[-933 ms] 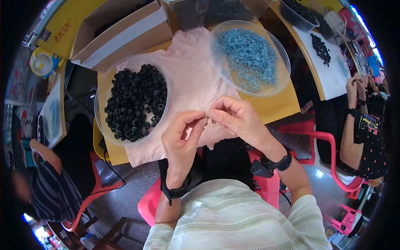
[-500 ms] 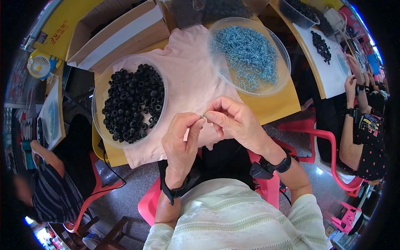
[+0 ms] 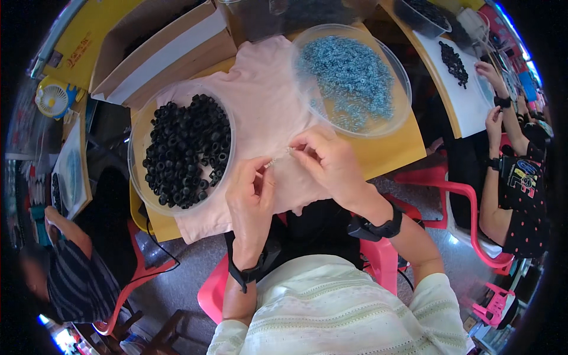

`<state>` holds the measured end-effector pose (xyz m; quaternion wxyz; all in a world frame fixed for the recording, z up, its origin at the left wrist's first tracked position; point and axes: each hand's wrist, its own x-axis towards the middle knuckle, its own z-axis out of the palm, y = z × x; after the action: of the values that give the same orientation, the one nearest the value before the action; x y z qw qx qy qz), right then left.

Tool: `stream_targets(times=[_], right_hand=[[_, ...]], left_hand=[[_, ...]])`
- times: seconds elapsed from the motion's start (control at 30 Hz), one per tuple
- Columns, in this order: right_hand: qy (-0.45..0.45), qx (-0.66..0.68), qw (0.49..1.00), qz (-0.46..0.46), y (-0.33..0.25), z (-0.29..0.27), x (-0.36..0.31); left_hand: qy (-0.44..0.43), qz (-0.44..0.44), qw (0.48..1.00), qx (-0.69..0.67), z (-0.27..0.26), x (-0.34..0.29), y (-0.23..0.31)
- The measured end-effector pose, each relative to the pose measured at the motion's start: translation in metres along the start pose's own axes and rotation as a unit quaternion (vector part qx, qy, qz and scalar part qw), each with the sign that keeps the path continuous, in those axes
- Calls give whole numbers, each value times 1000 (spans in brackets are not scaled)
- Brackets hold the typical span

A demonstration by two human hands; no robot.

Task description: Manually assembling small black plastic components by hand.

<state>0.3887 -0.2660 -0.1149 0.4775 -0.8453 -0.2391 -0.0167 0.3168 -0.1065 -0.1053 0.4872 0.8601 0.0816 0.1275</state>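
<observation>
Over the pink cloth (image 3: 260, 77), both hands are raised a short distance apart. Between the thumb and fingers of my left hand (image 3: 251, 192) is a small pale piece (image 3: 270, 163), too tiny to name. My right hand (image 3: 331, 168) pinches another small pale piece (image 3: 289, 150), pointing toward the first. Left of the hands is a clear round tub (image 3: 137, 163) of black, hollow, rounded caps (image 3: 188, 139). Beyond my right hand stands a second clear tub (image 3: 404, 89), heaped with small bluish, see-through parts (image 3: 346, 74).
An open cardboard box (image 3: 171, 53) stands at the far left of the yellow table (image 3: 396, 145). At the right, a co-worker's hands (image 3: 494, 118) are over another table with black parts (image 3: 454, 64). Another person (image 3: 77, 254) sits at the left, near a small fan (image 3: 54, 97).
The hands, which met at the fingertips before, have drawn apart, with a pale piece showing in each. My right hand has shifted slightly away from me. The right co-worker's hands have separated.
</observation>
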Motion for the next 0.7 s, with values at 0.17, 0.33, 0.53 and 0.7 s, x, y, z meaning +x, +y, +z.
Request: stream_targets(times=[0.17,0.33,0.53,0.7], right_hand=[[-1,-72,997,-40,-3,-1,0],[29,-33,998,-36,-9,-21,4],[10,-180,983,-46,10,-65,46],[-28,-208,977,-37,24,-60,59]], left_hand=[[-4,4,998,60,1,-2,-3],[-15,-3,998,56,-4,-2,0],[-19,-11,1000,16,-9,-5,15],[-29,-3,1000,11,-10,-4,18]])
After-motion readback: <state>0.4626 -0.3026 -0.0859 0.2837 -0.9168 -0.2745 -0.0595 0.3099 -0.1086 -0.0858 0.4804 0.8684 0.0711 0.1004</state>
